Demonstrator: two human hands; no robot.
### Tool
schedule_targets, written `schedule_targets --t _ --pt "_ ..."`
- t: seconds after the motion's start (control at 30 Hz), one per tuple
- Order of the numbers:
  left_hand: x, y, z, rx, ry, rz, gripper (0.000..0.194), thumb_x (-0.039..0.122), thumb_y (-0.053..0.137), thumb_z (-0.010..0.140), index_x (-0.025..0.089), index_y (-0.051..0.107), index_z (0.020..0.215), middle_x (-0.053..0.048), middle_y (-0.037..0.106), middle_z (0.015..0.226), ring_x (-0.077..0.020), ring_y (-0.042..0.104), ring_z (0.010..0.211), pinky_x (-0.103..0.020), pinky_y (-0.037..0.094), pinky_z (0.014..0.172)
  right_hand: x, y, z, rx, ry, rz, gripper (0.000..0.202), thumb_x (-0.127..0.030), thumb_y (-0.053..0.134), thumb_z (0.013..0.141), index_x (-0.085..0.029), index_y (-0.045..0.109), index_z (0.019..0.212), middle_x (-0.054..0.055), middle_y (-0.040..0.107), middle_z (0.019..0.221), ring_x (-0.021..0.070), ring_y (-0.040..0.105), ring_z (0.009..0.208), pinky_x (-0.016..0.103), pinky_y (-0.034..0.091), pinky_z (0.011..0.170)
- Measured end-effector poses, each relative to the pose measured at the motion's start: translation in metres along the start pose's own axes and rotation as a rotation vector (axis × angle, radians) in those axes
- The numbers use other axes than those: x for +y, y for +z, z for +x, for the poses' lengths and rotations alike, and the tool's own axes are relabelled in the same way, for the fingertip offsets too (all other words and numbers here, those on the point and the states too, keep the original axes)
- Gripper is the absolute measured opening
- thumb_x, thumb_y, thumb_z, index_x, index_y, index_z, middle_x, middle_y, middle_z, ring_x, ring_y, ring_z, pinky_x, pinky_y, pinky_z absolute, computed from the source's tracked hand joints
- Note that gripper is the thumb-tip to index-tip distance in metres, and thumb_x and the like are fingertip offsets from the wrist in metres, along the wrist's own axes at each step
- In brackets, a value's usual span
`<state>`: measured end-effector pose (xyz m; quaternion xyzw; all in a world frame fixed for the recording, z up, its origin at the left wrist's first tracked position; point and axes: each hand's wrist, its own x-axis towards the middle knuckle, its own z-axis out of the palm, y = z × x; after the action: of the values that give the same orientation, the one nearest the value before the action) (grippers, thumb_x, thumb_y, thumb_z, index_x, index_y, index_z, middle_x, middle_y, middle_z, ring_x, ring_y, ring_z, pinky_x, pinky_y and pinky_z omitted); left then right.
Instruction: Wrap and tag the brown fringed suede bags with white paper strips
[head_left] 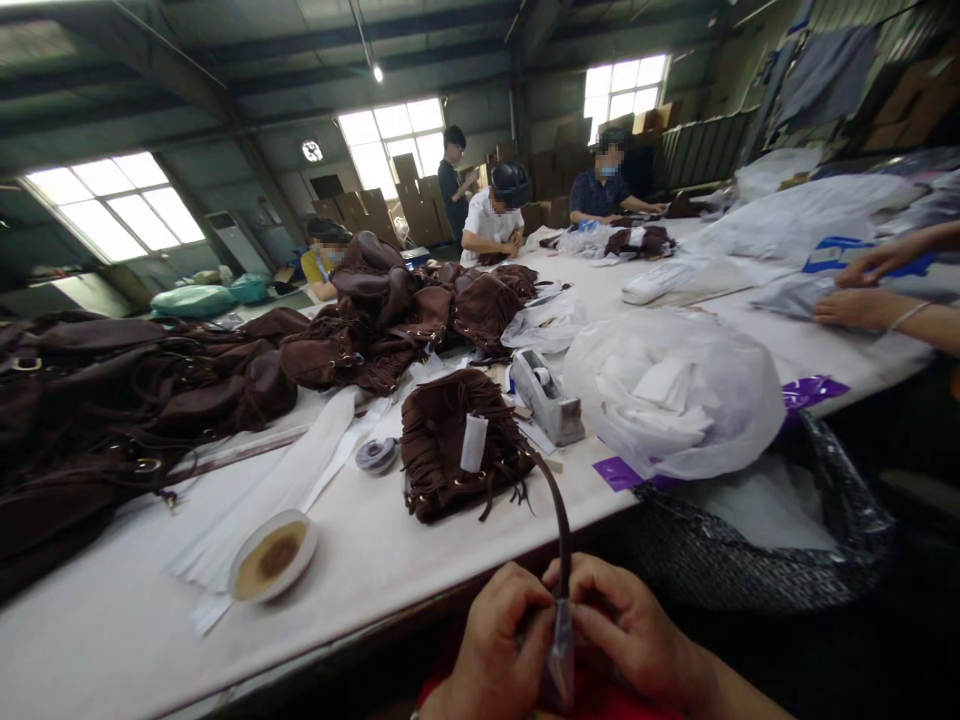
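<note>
A dark brown fringed handbag (442, 450) lies on the table in front of me, with a white tag or paper roll (473, 443) on it. Its long strap (559, 500) runs over the table edge down to my hands. My left hand (502, 635) and my right hand (626, 620) meet at the strap's lower part, fingers pinched close on either side. A clear plastic sleeve (559, 650) hangs around or against the strap between them. Fingers partly hide where strap and plastic meet.
Brown bags (150, 380) are heaped on the left. Nearby are a bowl of brownish liquid (274, 560), a tape roll (376, 455), a tape dispenser (547, 400) and a plastic bag of white paper (675, 390). A co-worker's hands (862, 290) are at right; several people sit or stand beyond.
</note>
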<state>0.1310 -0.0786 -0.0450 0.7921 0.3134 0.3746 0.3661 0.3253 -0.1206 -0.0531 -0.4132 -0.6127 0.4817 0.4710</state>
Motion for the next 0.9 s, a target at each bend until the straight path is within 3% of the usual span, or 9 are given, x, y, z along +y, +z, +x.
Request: schedule_targets --t 0.17,0.37,0.53,0.6,0.77,0.9 --pt "0.004 -0.001 0.001 -0.027 0.001 -0.015 0.012 0.010 0.052 0.091 0.020 0.055 0.088 -0.002 0.057 0.083 -0.0120 0.056 0.075 -0.023 0.045 0.068 0.001 -0.001 -0.003 -0.015 0.031 0.054 0.015 -0.024 0.057 0.093 -0.022 0.057 0.108 0.006 0.064 0.105 0.0194 0.064 0.089 0.030 0.053 0.079" --pt "0.004 -0.003 0.002 -0.038 0.008 -0.039 0.011 0.010 0.051 0.093 0.021 0.054 0.090 -0.002 0.056 0.085 -0.0124 0.055 0.078 -0.024 0.046 0.071 -0.005 -0.002 0.003 -0.025 -0.033 0.054 0.005 -0.023 0.060 0.092 -0.020 0.061 0.088 0.007 0.065 0.107 0.0206 0.063 0.098 0.032 0.050 0.088" --pt "0.006 -0.009 0.006 -0.134 0.068 -0.100 0.028 0.012 0.047 0.096 0.025 0.059 0.118 -0.005 0.057 0.097 -0.0138 0.057 0.086 -0.025 0.049 0.075 -0.010 -0.004 0.008 -0.038 -0.007 0.042 0.008 -0.023 0.058 0.093 -0.019 0.063 0.087 0.006 0.065 0.105 0.0199 0.062 0.097 0.031 0.050 0.086" --pt "0.007 -0.012 0.009 -0.177 0.061 -0.095 0.031 0.013 0.047 0.097 0.026 0.060 0.121 -0.006 0.057 0.099 -0.0139 0.057 0.085 -0.025 0.049 0.073 -0.011 -0.006 0.010 -0.055 0.014 -0.009 0.010 -0.022 0.055 0.094 -0.019 0.063 0.088 0.006 0.065 0.104 0.0197 0.062 0.096 0.031 0.049 0.085" --pt "0.009 -0.014 0.016 -0.240 -0.052 0.004 0.016 0.010 0.055 0.091 0.021 0.064 0.099 -0.005 0.060 0.093 -0.0147 0.058 0.085 -0.025 0.047 0.075 -0.006 -0.007 0.008 -0.027 0.081 -0.181 0.019 -0.027 0.050 0.097 -0.019 0.055 0.080 0.002 0.060 0.083 0.0159 0.056 0.077 0.028 0.046 0.071" --pt "0.006 -0.012 0.016 -0.236 -0.029 0.052 0.015 0.005 0.053 0.088 0.019 0.058 0.084 -0.004 0.058 0.086 -0.0142 0.055 0.079 -0.024 0.045 0.070 0.001 -0.003 0.005 0.018 0.165 -0.076 0.023 -0.036 0.053 0.096 -0.019 0.055 0.080 0.001 0.061 0.079 0.0153 0.055 0.073 0.027 0.045 0.067"
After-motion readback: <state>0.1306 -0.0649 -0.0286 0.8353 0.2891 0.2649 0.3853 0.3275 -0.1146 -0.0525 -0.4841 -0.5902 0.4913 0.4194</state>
